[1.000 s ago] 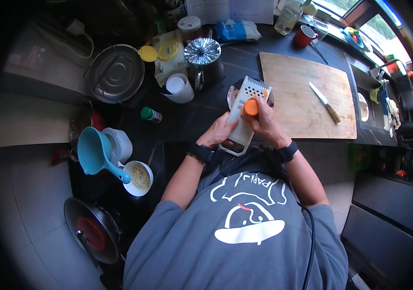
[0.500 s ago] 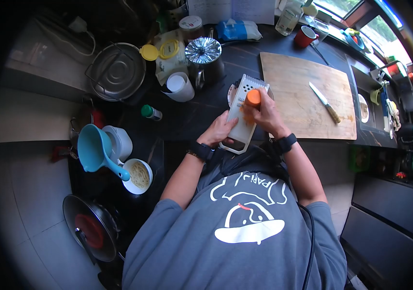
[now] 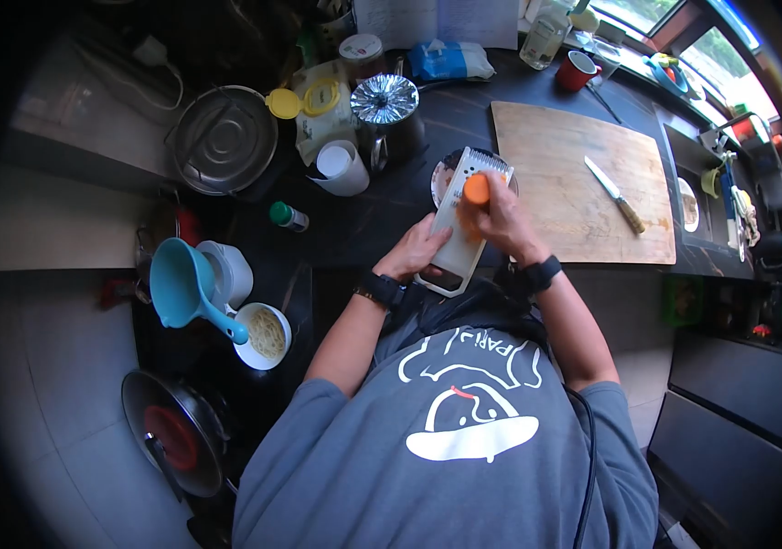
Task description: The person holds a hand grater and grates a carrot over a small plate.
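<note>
A pale flat grater (image 3: 456, 248) slants over a plate (image 3: 439, 181) on the dark counter, its far end above the plate. My left hand (image 3: 417, 247) is closed on the grater's left edge. In my right hand (image 3: 507, 224) is an orange carrot piece (image 3: 476, 189), pressed against the grater's face. Orange smears show on the grater below the carrot. Most of the plate is hidden under the grater and my right hand.
Right of the plate, a wooden board (image 3: 569, 183) bears a knife (image 3: 615, 195). To the left are a green-capped jar (image 3: 289, 217), a metal jug (image 3: 393, 128), a white cup (image 3: 341, 169), a blue ladle (image 3: 181, 282), a noodle bowl (image 3: 267, 357) and a pan (image 3: 139, 403).
Over the last second the carrot and my right hand have moved a little up the grater, then slightly back since the middle frame. My left hand has kept its hold.
</note>
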A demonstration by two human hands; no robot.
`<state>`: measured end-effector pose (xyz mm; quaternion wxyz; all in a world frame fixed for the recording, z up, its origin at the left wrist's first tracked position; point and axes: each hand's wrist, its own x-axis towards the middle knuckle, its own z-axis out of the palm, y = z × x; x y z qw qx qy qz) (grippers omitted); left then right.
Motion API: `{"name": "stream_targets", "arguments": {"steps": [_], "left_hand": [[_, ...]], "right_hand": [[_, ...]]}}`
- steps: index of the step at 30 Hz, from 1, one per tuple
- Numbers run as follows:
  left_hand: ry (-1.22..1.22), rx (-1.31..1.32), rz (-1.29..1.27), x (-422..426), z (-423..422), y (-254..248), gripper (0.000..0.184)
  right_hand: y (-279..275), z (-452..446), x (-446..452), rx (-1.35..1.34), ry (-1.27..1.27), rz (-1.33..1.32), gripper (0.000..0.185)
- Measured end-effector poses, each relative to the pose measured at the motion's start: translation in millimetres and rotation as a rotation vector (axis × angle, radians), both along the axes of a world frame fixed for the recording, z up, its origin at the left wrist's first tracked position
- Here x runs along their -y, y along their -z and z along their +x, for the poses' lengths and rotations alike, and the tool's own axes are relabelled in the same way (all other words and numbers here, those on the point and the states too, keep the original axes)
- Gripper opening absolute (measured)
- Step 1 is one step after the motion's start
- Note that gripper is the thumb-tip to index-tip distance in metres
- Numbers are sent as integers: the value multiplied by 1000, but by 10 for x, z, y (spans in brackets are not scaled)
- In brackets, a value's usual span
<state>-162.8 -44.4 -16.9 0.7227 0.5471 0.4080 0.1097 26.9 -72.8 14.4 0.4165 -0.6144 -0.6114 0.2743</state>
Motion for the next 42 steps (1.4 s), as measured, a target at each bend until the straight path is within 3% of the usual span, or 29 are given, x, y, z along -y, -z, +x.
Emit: {"name": "stream_targets", "arguments": {"steps": [4, 6, 8, 14, 16, 18, 26, 28, 30, 31, 34, 35, 42], "left_hand": [[3, -16, -6, 1, -7, -60, 43], [21, -13, 6, 1, -13, 23, 42], [17, -17, -6, 3, -12, 59, 42], [-2, 2, -11, 1, -8, 32, 43], [7, 2, -10, 6, -2, 55, 43], [11, -18, 6, -5, 11, 38, 43], [6, -14, -7, 4, 12, -18, 42], [10, -28, 3, 4, 12, 17, 42], [22, -32, -14, -5, 7, 40, 42], [22, -33, -11, -7, 4, 31, 42], [16, -26, -16, -13, 0, -7, 43], [26, -39, -15, -20, -2, -11, 43], [16, -27, -33, -19, -10, -22, 44]], "right_hand": [[58, -64, 82, 147, -124, 100, 42], [4, 19, -47, -5, 33, -93, 41], [-13, 37, -85, -45, 33, -75, 40], [29, -92, 86, 152, -85, 170, 39], [-11, -53, 35, 19, -6, -53, 41], [-1, -21, -10, -17, -10, -90, 42], [67, -91, 111, 121, -101, 71, 43], [90, -27, 1, 143, -28, 143, 42], [74, 77, -117, -58, 82, -41, 41], [49, 87, -126, -18, 113, 49, 40], [-43, 49, -15, -5, 6, -110, 40], [-6, -10, 37, 92, -47, 23, 41], [38, 82, -177, 71, 109, 50, 44]]}}
